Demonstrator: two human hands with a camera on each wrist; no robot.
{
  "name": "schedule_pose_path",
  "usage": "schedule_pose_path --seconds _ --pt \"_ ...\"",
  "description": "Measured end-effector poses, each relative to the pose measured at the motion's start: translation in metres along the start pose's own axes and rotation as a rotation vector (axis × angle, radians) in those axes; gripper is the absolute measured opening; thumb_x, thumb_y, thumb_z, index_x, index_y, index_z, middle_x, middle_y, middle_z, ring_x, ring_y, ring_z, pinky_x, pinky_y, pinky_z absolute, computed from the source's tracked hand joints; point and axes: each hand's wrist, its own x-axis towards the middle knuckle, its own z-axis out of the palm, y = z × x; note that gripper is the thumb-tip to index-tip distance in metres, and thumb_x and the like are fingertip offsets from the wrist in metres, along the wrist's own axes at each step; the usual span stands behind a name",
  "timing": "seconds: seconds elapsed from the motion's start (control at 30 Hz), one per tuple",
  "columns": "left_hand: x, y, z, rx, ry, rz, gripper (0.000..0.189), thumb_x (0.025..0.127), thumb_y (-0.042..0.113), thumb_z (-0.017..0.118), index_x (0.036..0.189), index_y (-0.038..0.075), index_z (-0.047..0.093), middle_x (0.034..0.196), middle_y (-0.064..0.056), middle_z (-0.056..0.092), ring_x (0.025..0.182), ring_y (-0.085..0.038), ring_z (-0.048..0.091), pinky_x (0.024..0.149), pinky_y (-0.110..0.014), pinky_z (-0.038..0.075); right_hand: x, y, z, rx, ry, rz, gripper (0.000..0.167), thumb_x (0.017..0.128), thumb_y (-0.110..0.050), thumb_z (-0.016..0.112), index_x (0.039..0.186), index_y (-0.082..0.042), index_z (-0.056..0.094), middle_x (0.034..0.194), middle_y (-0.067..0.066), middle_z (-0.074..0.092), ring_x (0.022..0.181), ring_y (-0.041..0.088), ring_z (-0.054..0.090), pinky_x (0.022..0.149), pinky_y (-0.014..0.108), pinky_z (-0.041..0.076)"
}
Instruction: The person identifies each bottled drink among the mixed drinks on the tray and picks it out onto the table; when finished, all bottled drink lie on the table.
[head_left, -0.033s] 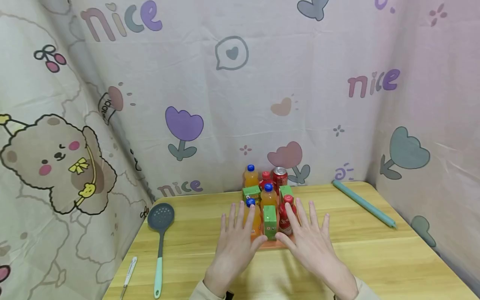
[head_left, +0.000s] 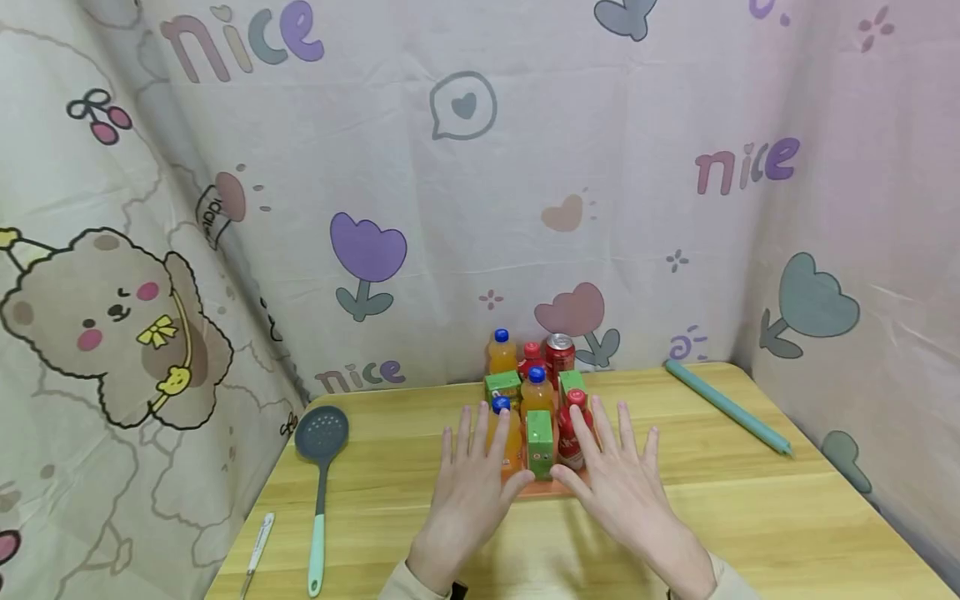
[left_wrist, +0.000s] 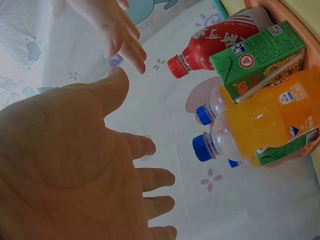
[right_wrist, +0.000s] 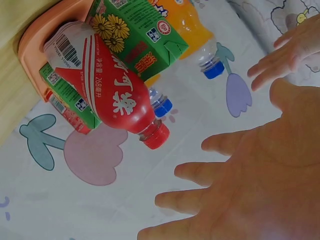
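Observation:
Both hands hover palms forward with fingers spread, holding nothing, in front of an orange tray (head_left: 551, 489) packed with drinks. My left hand (head_left: 468, 492) is nearest the front-left orange drink bottle (head_left: 513, 446) with a blue cap. My right hand (head_left: 626, 496) partly covers a red bottle (head_left: 567, 446) in the head view. Between the hands stands a green juice carton (head_left: 539, 450). Behind are a middle orange bottle (head_left: 537, 402), another carton (head_left: 503, 386), a rear orange bottle (head_left: 502, 357), a smaller-looking red bottle (head_left: 531, 358) and a red can (head_left: 560, 357). Both wrist views show gaps between fingertips and drinks.
A grey skimmer (head_left: 322, 437) with a mint handle lies at the left of the wooden table (head_left: 405, 442). Beside it is a thin white-handled tool (head_left: 260, 542), its tip cut off. A teal rod-like roll (head_left: 727, 408) lies back right. Printed curtains (head_left: 480, 208) enclose the table.

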Motion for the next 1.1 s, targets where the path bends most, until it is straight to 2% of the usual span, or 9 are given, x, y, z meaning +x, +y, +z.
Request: schedule_pose_path --seconds 0.1,0.27,0.37,0.53,0.73,0.83,0.9,0.97,1.1 --pt "-0.004 -0.001 0.003 0.006 0.000 -0.002 0.082 0.104 0.061 0.049 0.168 0.016 0.026 0.177 -0.019 0.014 0.164 -0.046 0.013 0.129 -0.071 0.019 -0.003 0.000 0.002 0.000 -0.007 0.002 0.085 0.102 -0.069 0.049 0.167 -0.018 0.032 0.177 0.015 0.018 0.161 0.055 0.010 0.116 0.089 0.006" --pt "0.003 -0.005 0.003 -0.021 0.007 -0.003 0.086 0.103 0.057 0.056 0.168 0.012 0.023 0.176 -0.021 0.017 0.163 -0.047 0.015 0.129 -0.071 0.020 0.003 0.010 -0.004 0.035 -0.035 0.037 0.090 0.101 -0.070 0.048 0.169 -0.016 0.023 0.176 0.020 0.016 0.160 0.056 0.010 0.116 0.088 0.005" --pt "0.011 -0.010 0.004 -0.092 0.029 -0.020 0.091 0.102 0.052 0.063 0.168 0.008 0.019 0.175 -0.023 0.019 0.161 -0.049 0.020 0.129 -0.070 0.022 0.008 0.022 -0.007 0.091 -0.036 0.064 0.087 0.104 -0.062 0.052 0.169 -0.014 0.020 0.173 0.025 0.023 0.156 0.058 0.021 0.117 0.087 0.016" --pt "0.031 -0.026 0.011 -0.301 0.027 -0.106 0.097 0.101 0.045 0.069 0.168 0.004 0.012 0.175 -0.023 0.020 0.161 -0.046 0.025 0.130 -0.063 0.026 0.031 0.060 -0.001 0.203 -0.074 0.152 0.076 0.111 -0.048 0.047 0.167 -0.004 0.020 0.159 0.038 0.036 0.139 0.061 0.044 0.106 0.077 0.044" --pt "0.056 -0.049 0.034 -0.649 -0.063 -0.171 0.088 0.102 0.035 0.070 0.166 0.006 0.018 0.172 -0.022 0.027 0.157 -0.044 0.033 0.125 -0.066 0.033 0.069 0.113 0.027 0.380 -0.282 0.207 0.071 0.113 -0.039 0.043 0.159 0.012 0.026 0.146 0.045 0.048 0.127 0.057 0.058 0.105 0.069 0.051" --pt "0.065 -0.057 0.045 -0.768 -0.086 -0.161 0.081 0.101 0.029 0.072 0.164 0.008 0.025 0.167 -0.022 0.034 0.153 -0.046 0.039 0.122 -0.067 0.038 0.081 0.127 0.042 0.551 -0.405 0.270 0.069 0.112 -0.037 0.046 0.159 0.010 0.025 0.112 0.035 0.066 0.090 0.038 0.070 0.083 0.052 0.062" --pt "0.070 -0.060 0.051 -0.813 -0.078 -0.164 0.080 0.099 0.027 0.074 0.162 0.008 0.030 0.164 -0.023 0.039 0.149 -0.047 0.043 0.119 -0.066 0.042 0.087 0.131 0.050 0.690 -0.474 0.324 0.070 0.112 -0.036 0.046 0.161 0.008 0.022 0.092 0.020 0.065 0.071 0.025 0.063 0.067 0.041 0.060" --pt "0.073 -0.063 0.055 -0.857 -0.063 -0.170 0.077 0.098 0.025 0.076 0.160 0.008 0.034 0.159 -0.024 0.044 0.145 -0.049 0.047 0.114 -0.064 0.048 0.092 0.132 0.057 0.808 -0.524 0.388 0.069 0.113 -0.036 0.045 0.163 0.005 0.019 0.081 0.007 0.055 0.064 0.017 0.055 0.060 0.034 0.056" --pt "0.075 -0.067 0.059 -0.933 -0.057 -0.202 0.072 0.096 0.024 0.078 0.156 0.010 0.041 0.153 -0.023 0.051 0.139 -0.048 0.053 0.108 -0.060 0.055 0.100 0.129 0.065 0.909 -0.572 0.421 0.065 0.113 -0.035 0.044 0.160 0.005 0.024 0.085 0.002 0.051 0.067 0.014 0.056 0.060 0.030 0.053"
